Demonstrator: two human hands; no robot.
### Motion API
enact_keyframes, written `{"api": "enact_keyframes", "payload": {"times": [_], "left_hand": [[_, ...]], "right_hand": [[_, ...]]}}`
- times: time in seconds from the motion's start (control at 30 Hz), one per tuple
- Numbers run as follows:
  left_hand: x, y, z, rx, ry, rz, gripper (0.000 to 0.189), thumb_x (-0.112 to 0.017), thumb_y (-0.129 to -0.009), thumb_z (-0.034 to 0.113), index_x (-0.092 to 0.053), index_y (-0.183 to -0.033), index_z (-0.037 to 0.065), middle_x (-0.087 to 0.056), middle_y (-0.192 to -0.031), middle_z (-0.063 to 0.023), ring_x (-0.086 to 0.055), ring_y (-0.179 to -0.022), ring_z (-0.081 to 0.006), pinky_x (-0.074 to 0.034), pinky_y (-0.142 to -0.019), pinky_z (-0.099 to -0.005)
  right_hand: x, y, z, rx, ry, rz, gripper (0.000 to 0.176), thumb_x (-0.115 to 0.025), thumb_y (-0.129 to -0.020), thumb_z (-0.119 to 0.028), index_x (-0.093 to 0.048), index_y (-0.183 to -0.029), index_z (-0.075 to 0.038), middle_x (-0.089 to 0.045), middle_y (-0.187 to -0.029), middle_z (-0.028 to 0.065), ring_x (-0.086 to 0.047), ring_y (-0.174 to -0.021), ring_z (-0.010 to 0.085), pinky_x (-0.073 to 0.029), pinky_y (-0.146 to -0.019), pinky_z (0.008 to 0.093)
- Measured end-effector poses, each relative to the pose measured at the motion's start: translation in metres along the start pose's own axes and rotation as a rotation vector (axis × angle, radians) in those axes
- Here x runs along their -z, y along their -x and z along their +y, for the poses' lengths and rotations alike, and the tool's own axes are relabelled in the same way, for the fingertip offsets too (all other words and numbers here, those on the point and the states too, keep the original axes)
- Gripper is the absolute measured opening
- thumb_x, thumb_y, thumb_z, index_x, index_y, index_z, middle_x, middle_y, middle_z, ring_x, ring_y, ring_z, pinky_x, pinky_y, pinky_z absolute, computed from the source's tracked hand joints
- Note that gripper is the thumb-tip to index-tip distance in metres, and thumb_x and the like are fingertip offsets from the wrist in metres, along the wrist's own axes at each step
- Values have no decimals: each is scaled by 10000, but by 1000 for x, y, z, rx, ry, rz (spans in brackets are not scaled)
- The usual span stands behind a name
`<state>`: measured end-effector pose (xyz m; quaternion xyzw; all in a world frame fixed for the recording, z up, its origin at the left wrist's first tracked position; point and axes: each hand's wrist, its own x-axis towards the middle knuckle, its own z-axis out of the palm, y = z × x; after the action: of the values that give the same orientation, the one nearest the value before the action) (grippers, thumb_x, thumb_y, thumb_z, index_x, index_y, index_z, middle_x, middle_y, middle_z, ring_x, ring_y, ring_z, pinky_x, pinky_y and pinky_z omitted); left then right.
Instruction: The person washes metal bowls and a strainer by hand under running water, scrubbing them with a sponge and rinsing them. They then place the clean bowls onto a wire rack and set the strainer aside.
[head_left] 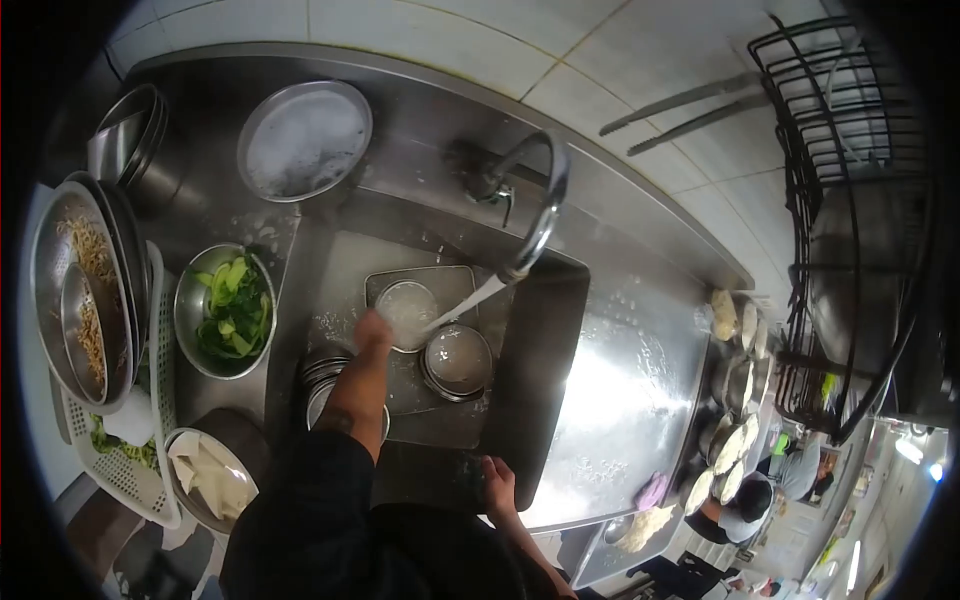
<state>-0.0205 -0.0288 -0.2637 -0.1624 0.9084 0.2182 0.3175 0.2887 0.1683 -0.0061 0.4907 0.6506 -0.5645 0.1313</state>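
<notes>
In the sink (545, 370), my left hand (374, 332) is at the left rim of a round metal bowl (408, 312), its fingers closed there and blurred. Water from the curved tap (545, 215) runs into this bowl, which looks full of cloudy water. Close to its right stands a small stack of round metal bowls (458, 360), the top one wet inside. Below my left forearm are more stacked metal bowls (322, 375), partly covered by it. My right hand (497, 485) is at the sink's near edge with curled fingers; what they grip, if anything, is hidden.
A basin of suds (305, 140) stands at the back left. Leafy greens fill a steel bowl (225, 310) beside the sink. Left are food-soiled pans (95, 290) and a white basket (160, 390). A wire rack (790, 200) hangs right; a person (750, 500) is farther off.
</notes>
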Motion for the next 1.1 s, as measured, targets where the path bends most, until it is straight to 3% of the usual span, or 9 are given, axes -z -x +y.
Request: {"api": "enact_keyframes", "payload": {"times": [0.27,0.4,0.47,0.53,0.6,0.7,0.83,0.93,1.1], "left_hand": [[60,80,88,-1142,-328,445,277,-571,-857,60,-552,-1133,54,-574,-1273,-160,-616,-1106,-367,-507,-913,-519],[134,168,107,-1209,-86,498,154,-610,-835,19,-564,-981,34,-628,-1166,-137,-642,-1011,-321,-515,-834,-415],[126,179,104,-690,817,255,191,-633,-776,-55,-672,-949,16,-679,-1040,-152,-656,-908,-263,-504,-751,-399],[149,207,105,-636,823,170,83,-638,-823,-41,-706,-848,-1,-706,-890,-118,-630,-757,-195,-483,-703,-315],[178,226,103,-440,1344,-48,27,-720,-848,6,-701,-832,-3,-707,-933,-49,-588,-813,-114,-466,-690,-325],[186,236,85,-397,1440,-34,64,-728,-891,54,-741,-912,-5,-701,-904,-35,-569,-730,-89,-453,-634,-301],[206,243,90,-376,1388,-48,56,-733,-898,64,-741,-882,11,-697,-855,-14,-572,-709,-80,-445,-611,-276],[218,210,79,-377,1358,-44,80,-703,-907,51,-724,-970,6,-694,-899,-29,-609,-779,-96,-503,-621,-311],[139,157,100,109,1834,-198,138,-641,-928,55,-651,-1066,53,-656,-977,-85,-639,-809,-151,-579,-643,-379]], "right_hand": [[-5,-35,28,14,47,-71,281,-613,-1009,-283,-687,-1058,-17,-643,-912,47,-562,-858,122,-464,-779,306],[-54,-30,-86,285,-207,38,252,-611,-1025,-305,-578,-1067,-58,-593,-974,29,-532,-904,132,-461,-814,329],[-90,-60,-131,503,-290,15,257,-627,-1013,-285,-588,-1121,-56,-605,-1012,37,-549,-924,145,-471,-825,333],[-106,-67,-155,581,-318,-10,235,-656,-990,-250,-607,-1110,-54,-616,-1021,56,-572,-929,171,-477,-831,344],[-117,-68,-162,1236,294,-292,212,-709,-880,-131,-660,-1066,-42,-636,-1097,129,-620,-965,310,-492,-849,400],[-87,-59,-219,1466,838,-27,260,-684,-756,-19,-692,-1016,-21,-655,-1093,192,-617,-996,428,-501,-878,455],[-130,-21,-204,1174,320,-118,272,-620,-711,38,-706,-963,-18,-692,-949,189,-649,-993,382,-511,-896,448],[-85,-11,-214,1340,583,-192,255,-609,-711,48,-713,-932,-23,-684,-1000,189,-639,-1012,388,-510,-903,435],[-92,1,-224,1462,263,121,383,-584,-818,45,-650,-1190,-16,-598,-1258,229,-566,-1199,415,-459,-1025,471]]}}
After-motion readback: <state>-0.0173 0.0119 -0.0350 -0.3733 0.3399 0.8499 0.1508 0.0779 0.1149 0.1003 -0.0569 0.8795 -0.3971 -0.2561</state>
